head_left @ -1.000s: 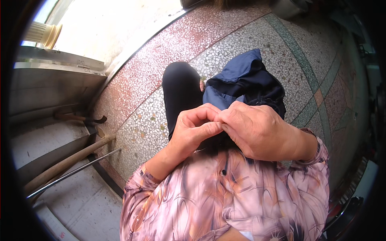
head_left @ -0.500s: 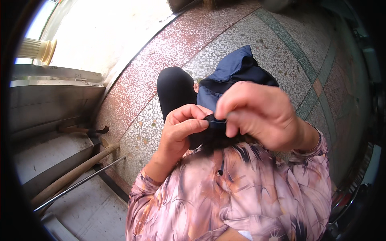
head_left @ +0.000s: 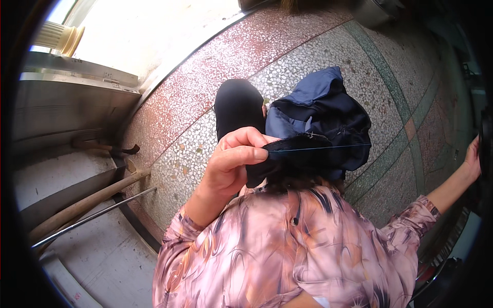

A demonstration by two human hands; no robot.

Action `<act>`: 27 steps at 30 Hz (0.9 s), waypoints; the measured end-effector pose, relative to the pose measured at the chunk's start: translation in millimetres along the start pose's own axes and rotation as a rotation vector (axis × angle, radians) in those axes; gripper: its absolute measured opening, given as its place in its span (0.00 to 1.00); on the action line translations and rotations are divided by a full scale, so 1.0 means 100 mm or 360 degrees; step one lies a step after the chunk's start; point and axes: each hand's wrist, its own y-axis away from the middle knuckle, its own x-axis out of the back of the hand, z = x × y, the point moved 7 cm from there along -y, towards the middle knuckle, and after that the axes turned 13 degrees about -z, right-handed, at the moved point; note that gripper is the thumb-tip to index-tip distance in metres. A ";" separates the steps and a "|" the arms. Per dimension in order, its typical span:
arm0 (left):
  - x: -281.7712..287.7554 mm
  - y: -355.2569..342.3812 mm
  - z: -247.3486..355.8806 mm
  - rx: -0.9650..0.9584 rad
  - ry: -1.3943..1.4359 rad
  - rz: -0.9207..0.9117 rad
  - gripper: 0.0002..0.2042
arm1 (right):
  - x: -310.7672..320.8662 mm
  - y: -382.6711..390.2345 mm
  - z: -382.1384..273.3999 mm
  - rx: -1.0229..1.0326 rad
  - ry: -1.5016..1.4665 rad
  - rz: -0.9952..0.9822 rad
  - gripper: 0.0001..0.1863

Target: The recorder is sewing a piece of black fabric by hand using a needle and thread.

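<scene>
My left hand (head_left: 237, 156) is closed, thumb and forefinger pinching the edge of a dark navy garment (head_left: 344, 120) with lighter blue cloth parts. The garment lies bunched over my lap, to the right of my black-clad knee (head_left: 238, 105). From the pinched edge a fine blue thread (head_left: 318, 149) runs taut to the right across the cloth. My right hand (head_left: 472, 156) is stretched far out at the right rim, in line with the thread and seemingly closed on it. The dark rim partly hides its fingers, and no needle can be made out.
On the left, a wooden pole (head_left: 92, 205) and a thin metal rod (head_left: 97, 215) lie across grey metal steps or ledges, near a wooden-handled tool (head_left: 105, 147). Speckled terrazzo floor (head_left: 195, 102) spreads ahead. A metal container (head_left: 374, 13) stands at the far right.
My right hand has swung from beside the left hand out to the far right. The blue thread now shows stretched taut. My left hand keeps its pinch on the cloth.
</scene>
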 end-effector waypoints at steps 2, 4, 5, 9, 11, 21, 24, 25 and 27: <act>-0.01 0.04 0.03 -0.0083 -0.0060 0.0066 0.06 | 0.17 0.06 -0.14 0.0408 0.0671 0.0155 0.10; -0.03 0.10 0.08 -0.0164 -0.0125 0.0117 0.05 | 0.24 0.48 0.04 0.0801 0.0753 0.0268 0.30; 0.10 0.07 0.13 -0.0135 -0.0010 -0.0018 0.05 | 0.28 0.29 -1.22 0.1001 -0.0092 -0.0499 0.42; 0.06 0.04 0.10 -0.0122 -0.0050 -0.0026 0.05 | 0.91 0.52 -1.40 0.0919 0.1081 0.0244 0.43; 0.07 -0.02 0.08 -0.0087 0.0000 -0.0073 0.05 | 1.10 0.22 -1.17 0.0440 0.1110 0.0132 0.30; -0.19 0.02 0.01 -0.0077 -0.0486 -0.0046 0.05 | -2.29 2.92 4.59 -0.1663 0.0829 -0.1623 0.06; -0.20 0.09 0.05 -0.0091 -0.0684 0.0063 0.04 | -2.53 3.42 4.94 -0.2097 0.0502 -0.1904 0.05; -0.20 0.11 0.07 -0.0095 -0.0683 0.0073 0.04 | -2.51 3.48 4.97 -0.2226 0.0609 -0.1975 0.05; -0.16 0.20 0.09 -0.0008 -0.0959 0.0161 0.03 | -2.55 3.54 4.99 -0.2382 0.0694 -0.2072 0.05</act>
